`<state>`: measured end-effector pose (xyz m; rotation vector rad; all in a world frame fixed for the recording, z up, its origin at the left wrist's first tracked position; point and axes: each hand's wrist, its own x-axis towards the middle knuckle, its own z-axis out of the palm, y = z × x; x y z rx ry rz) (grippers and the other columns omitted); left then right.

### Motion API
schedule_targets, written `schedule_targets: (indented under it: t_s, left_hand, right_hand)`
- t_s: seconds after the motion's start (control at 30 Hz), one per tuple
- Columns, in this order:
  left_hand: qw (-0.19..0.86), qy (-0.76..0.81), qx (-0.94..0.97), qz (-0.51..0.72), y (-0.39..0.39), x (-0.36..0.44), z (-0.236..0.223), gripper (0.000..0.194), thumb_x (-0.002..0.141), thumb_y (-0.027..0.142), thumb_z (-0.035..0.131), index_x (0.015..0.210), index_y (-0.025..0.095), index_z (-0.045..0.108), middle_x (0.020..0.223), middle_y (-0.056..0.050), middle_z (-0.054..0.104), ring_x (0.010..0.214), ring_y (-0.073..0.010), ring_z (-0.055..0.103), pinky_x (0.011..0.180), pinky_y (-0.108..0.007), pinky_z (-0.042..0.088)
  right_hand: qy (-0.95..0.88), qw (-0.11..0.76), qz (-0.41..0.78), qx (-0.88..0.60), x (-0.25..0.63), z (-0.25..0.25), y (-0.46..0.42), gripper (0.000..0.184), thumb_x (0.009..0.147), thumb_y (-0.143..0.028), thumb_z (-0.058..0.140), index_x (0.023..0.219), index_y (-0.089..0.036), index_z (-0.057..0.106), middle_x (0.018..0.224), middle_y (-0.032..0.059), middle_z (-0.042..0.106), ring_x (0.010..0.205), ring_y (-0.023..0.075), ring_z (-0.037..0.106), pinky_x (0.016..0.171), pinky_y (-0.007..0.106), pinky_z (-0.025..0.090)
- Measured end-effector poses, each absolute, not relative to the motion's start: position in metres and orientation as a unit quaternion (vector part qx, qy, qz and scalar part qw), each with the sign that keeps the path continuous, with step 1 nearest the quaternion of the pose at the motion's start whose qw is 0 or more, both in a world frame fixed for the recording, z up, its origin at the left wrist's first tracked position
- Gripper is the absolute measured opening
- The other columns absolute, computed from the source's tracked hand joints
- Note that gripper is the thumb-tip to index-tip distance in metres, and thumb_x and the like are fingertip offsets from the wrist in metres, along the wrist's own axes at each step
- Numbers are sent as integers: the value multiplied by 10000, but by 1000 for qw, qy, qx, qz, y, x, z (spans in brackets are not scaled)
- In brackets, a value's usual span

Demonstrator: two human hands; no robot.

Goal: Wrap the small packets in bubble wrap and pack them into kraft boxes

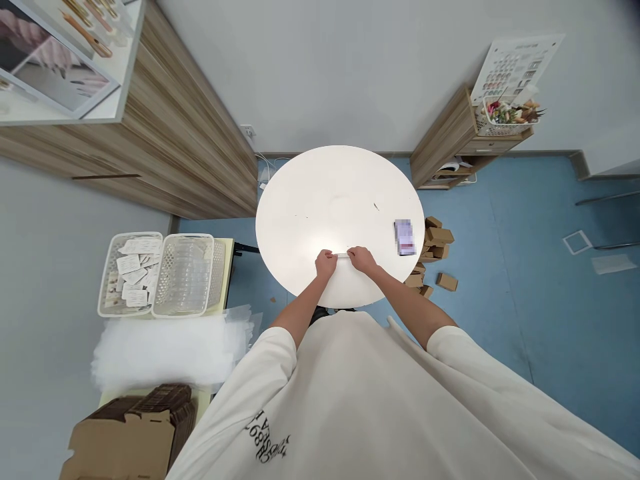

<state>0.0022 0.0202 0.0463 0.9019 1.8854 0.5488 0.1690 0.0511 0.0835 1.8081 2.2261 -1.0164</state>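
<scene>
Near the front part of the round white table [320, 180], my left hand [326, 264] and my right hand [361, 259] face each other a short way apart. Between them is a small, narrow, whitish piece [343, 255], pinched at its left end by my left fingers and at its right end by my right fingers. It is too small and pale against the tabletop to tell its kind. Both hands are closed, and the fingertips partly hide the ends of the piece.
A blurred purple item [405, 237] lies at the table's right. Small brown cardboard boxes [439, 236] are heaped on the floor beside it. At left stand white baskets [159, 293] of cards and clear plastic cases, a stack of translucent bags [165, 350] and flattened cardboard [125, 443].
</scene>
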Motion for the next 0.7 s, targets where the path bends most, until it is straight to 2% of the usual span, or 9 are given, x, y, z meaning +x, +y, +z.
schedule_targets:
  t_s: [0.27,0.53,0.7]
  left_hand:
    - [493,770,327,240,25,1,51,148,829,283,730,958,212,748,1087,-62,759,1032,-200,697,943,-310,522]
    - [520,765,281,258,25,1,53,223,804,286,755,1010,201,771,1143,-73,757,1063,-214,700,939,-311,543]
    - [530,757,279,261,19,3,46,372,786,135,711,1153,197,736,1221,-74,734,1104,-203,693,949,-299,541]
  right_hand:
    - [741,59,-319,588,168,80,54,325,1004,-177,356,780,-205,590,836,57,596,743,180,505,646,275,303]
    - [752,69,-304,581,166,77,50,290,1013,-168,366,978,-196,653,948,81,618,822,194,550,714,277,357]
    - [749,67,-299,587,165,78,51,258,1015,-191,396,1037,-183,653,967,103,628,869,215,566,745,286,374]
